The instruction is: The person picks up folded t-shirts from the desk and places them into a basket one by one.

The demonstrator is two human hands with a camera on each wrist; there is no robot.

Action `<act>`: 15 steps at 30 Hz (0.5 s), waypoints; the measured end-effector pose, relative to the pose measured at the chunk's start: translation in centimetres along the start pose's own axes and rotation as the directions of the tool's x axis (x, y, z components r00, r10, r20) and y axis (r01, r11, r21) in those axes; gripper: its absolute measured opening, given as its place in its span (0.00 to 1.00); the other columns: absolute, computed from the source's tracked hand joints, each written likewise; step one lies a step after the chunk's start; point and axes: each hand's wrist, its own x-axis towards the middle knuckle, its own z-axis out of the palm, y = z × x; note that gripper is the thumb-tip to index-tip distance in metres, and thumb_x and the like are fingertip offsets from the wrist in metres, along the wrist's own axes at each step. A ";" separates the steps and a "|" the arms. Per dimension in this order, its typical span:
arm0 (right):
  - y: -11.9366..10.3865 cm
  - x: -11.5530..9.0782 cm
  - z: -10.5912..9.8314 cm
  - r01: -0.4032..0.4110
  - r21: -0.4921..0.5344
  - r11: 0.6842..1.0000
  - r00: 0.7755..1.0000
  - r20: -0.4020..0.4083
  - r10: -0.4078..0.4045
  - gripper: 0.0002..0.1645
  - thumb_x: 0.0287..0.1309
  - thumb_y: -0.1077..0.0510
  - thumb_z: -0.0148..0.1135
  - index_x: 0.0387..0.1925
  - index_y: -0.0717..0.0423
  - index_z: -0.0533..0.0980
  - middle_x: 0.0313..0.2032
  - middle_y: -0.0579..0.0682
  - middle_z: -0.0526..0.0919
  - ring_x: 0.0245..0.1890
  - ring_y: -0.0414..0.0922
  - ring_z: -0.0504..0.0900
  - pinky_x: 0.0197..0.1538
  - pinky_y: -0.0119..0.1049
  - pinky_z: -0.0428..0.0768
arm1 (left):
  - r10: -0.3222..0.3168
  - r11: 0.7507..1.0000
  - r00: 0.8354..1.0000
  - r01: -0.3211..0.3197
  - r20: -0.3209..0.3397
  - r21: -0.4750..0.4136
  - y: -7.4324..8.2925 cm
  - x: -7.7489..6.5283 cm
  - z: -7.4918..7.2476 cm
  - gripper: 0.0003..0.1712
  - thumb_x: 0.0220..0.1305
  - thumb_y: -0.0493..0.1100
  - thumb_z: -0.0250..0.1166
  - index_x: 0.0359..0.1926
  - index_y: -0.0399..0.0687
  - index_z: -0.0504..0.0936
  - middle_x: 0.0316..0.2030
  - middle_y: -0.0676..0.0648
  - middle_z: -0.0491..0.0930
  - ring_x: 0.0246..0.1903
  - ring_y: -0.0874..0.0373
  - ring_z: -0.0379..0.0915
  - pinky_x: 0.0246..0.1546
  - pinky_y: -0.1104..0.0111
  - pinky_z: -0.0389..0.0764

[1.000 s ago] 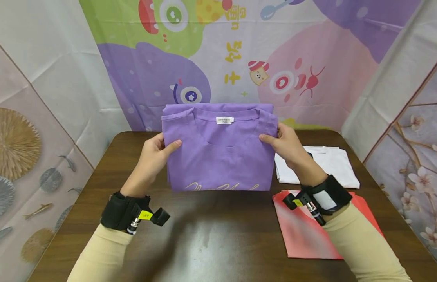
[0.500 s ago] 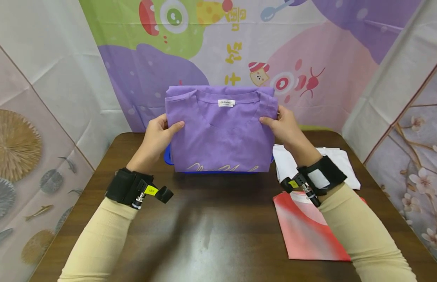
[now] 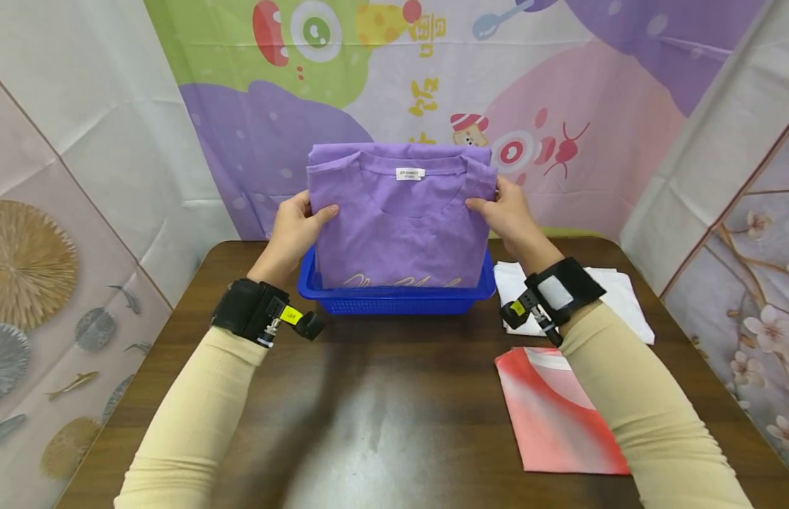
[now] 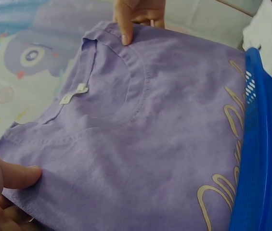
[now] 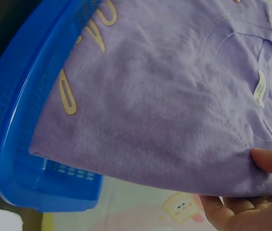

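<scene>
A folded purple T-shirt with a white neck label and gold script hangs upright between my hands. My left hand pinches its left upper edge, thumb in front and fingers behind. On the opposite edge my right hand grips it the same way. The shirt's lower end dips inside a blue plastic basket, behind the front rim. In the left wrist view the gold script meets the basket rim. The right wrist view shows the shirt's lower corner within the basket's perforated wall.
A folded white garment lies at the back right of the brown wooden table. Nearer, a folded red and pink shirt lies partly under the right forearm. A printed cloth backdrop hangs behind the table.
Both hands have carried the purple T-shirt up and away toward the back, then its lower end went down into the blue basket. The basket, hidden behind the shirt at first, now shows.
</scene>
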 end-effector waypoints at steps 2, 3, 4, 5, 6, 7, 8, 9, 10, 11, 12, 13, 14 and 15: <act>0.3 0.5 0.1 -0.003 -0.007 1.000 1.000 -0.005 0.003 0.31 0.62 0.66 0.55 0.67 0.63 0.63 0.66 0.64 0.70 0.66 0.56 0.70 0.69 0.48 0.68 | 0.011 1.000 1.000 -0.011 -0.005 0.008 -0.2 0.4 0.2 0.23 0.68 0.39 0.58 0.61 0.34 0.72 0.55 0.34 0.78 0.52 0.49 0.76 0.54 0.63 0.77; 0.5 0.8 0.2 -0.002 -0.006 1.000 1.000 -0.008 0.002 0.31 0.62 0.66 0.55 0.67 0.63 0.63 0.65 0.64 0.70 0.65 0.56 0.70 0.69 0.48 0.69 | 0.014 1.000 1.000 -0.014 -0.007 0.011 -0.3 0.5 0.4 0.23 0.68 0.39 0.58 0.61 0.34 0.72 0.55 0.33 0.78 0.52 0.49 0.76 0.54 0.63 0.77; 0.6 1.1 0.2 -0.004 -0.012 1.000 1.000 -0.013 0.004 0.31 0.62 0.66 0.55 0.66 0.63 0.64 0.65 0.64 0.70 0.65 0.56 0.70 0.69 0.48 0.68 | 0.018 1.000 1.000 -0.017 -0.012 0.016 -0.4 0.7 0.5 0.22 0.68 0.39 0.58 0.60 0.33 0.72 0.55 0.33 0.79 0.52 0.48 0.76 0.54 0.63 0.77; 0.8 1.3 0.3 -0.004 -0.014 1.000 1.000 -0.017 0.004 0.30 0.62 0.66 0.55 0.66 0.64 0.64 0.65 0.64 0.70 0.65 0.56 0.70 0.69 0.48 0.69 | 0.020 1.000 1.000 -0.020 -0.016 0.014 -0.5 0.9 0.7 0.22 0.68 0.38 0.58 0.60 0.32 0.72 0.55 0.32 0.78 0.52 0.47 0.76 0.54 0.62 0.77; 1.0 1.6 0.3 -0.003 -0.019 1.000 1.000 -0.020 0.003 0.30 0.62 0.67 0.55 0.66 0.64 0.64 0.65 0.65 0.70 0.65 0.56 0.70 0.69 0.48 0.69 | 0.021 1.000 1.000 -0.021 -0.021 0.019 -0.6 1.1 0.9 0.22 0.68 0.38 0.57 0.60 0.32 0.72 0.55 0.32 0.78 0.53 0.47 0.76 0.54 0.61 0.77; 1.2 1.8 0.4 -0.004 -0.021 1.000 1.000 -0.021 0.003 0.30 0.61 0.67 0.55 0.65 0.65 0.64 0.65 0.65 0.70 0.65 0.57 0.70 0.69 0.48 0.69 | 0.022 1.000 0.999 -0.021 -0.027 0.019 -0.8 1.3 1.1 0.22 0.68 0.38 0.58 0.59 0.31 0.73 0.55 0.32 0.78 0.52 0.46 0.76 0.55 0.61 0.76; 1.4 2.0 0.5 -0.007 -0.029 1.000 1.000 -0.025 0.006 0.29 0.61 0.67 0.55 0.65 0.65 0.65 0.65 0.65 0.70 0.65 0.57 0.71 0.69 0.48 0.69 | 0.022 0.999 0.999 -0.021 -0.032 0.027 -1.1 1.5 1.2 0.21 0.68 0.37 0.58 0.59 0.31 0.73 0.54 0.31 0.79 0.52 0.46 0.76 0.55 0.60 0.77; 1.7 2.2 0.7 -0.009 -0.034 0.999 1.000 -0.026 0.008 0.29 0.61 0.67 0.55 0.65 0.66 0.65 0.64 0.66 0.70 0.65 0.57 0.71 0.68 0.48 0.69 | 0.025 0.999 0.999 -0.023 -0.038 0.037 -1.4 1.7 1.4 0.21 0.67 0.37 0.58 0.59 0.31 0.73 0.54 0.31 0.79 0.52 0.46 0.76 0.54 0.60 0.77; 2.0 2.4 0.8 -0.009 -0.046 0.999 1.000 -0.029 0.008 0.29 0.61 0.67 0.56 0.64 0.66 0.65 0.64 0.66 0.71 0.65 0.57 0.71 0.68 0.48 0.70 | 0.025 0.999 0.999 -0.023 -0.042 0.048 -1.7 1.8 1.6 0.21 0.67 0.37 0.58 0.58 0.31 0.74 0.54 0.31 0.79 0.51 0.46 0.76 0.53 0.60 0.77; 2.4 2.6 1.0 -0.010 -0.046 0.999 1.000 -0.027 0.009 0.29 0.61 0.67 0.56 0.64 0.67 0.65 0.64 0.67 0.71 0.64 0.58 0.71 0.68 0.49 0.70 | 0.023 0.998 0.999 -0.020 -0.045 0.057 -2.1 2.0 1.8 0.21 0.67 0.37 0.58 0.58 0.32 0.74 0.53 0.31 0.80 0.50 0.47 0.76 0.52 0.61 0.77; 2.8 2.7 1.1 -0.012 -0.062 0.998 1.000 -0.025 0.011 0.29 0.61 0.67 0.56 0.63 0.67 0.65 0.64 0.66 0.71 0.64 0.58 0.71 0.68 0.49 0.70 | 0.019 0.998 0.999 -0.016 -0.050 0.067 -2.5 2.1 1.9 0.20 0.67 0.37 0.59 0.57 0.32 0.75 0.52 0.31 0.80 0.49 0.48 0.76 0.51 0.62 0.77; 3.3 2.9 1.2 -0.013 -0.083 0.996 1.000 -0.025 0.011 0.28 0.61 0.66 0.56 0.63 0.67 0.66 0.64 0.66 0.71 0.64 0.58 0.72 0.68 0.49 0.70 | 0.014 0.997 0.999 -0.010 -0.053 0.073 -3.0 2.3 2.1 0.20 0.67 0.37 0.59 0.57 0.32 0.75 0.52 0.31 0.80 0.48 0.48 0.76 0.50 0.63 0.77; 3.7 3.0 1.4 -0.017 -0.097 0.995 1.000 -0.020 0.016 0.28 0.61 0.66 0.57 0.63 0.67 0.66 0.64 0.66 0.71 0.65 0.58 0.71 0.68 0.50 0.70 | 0.009 0.997 0.998 -0.005 -0.057 0.082 -3.4 2.4 2.3 0.20 0.66 0.37 0.59 0.56 0.31 0.75 0.51 0.31 0.80 0.47 0.48 0.76 0.49 0.64 0.76; 4.2 3.1 1.6 -0.018 -0.104 0.994 1.000 -0.019 0.016 0.28 0.61 0.66 0.57 0.63 0.67 0.66 0.63 0.67 0.72 0.64 0.59 0.72 0.68 0.50 0.70 | 0.003 0.996 0.998 0.002 -0.059 0.084 -3.8 2.4 2.5 0.19 0.66 0.37 0.59 0.56 0.31 0.75 0.51 0.31 0.80 0.47 0.48 0.76 0.49 0.64 0.76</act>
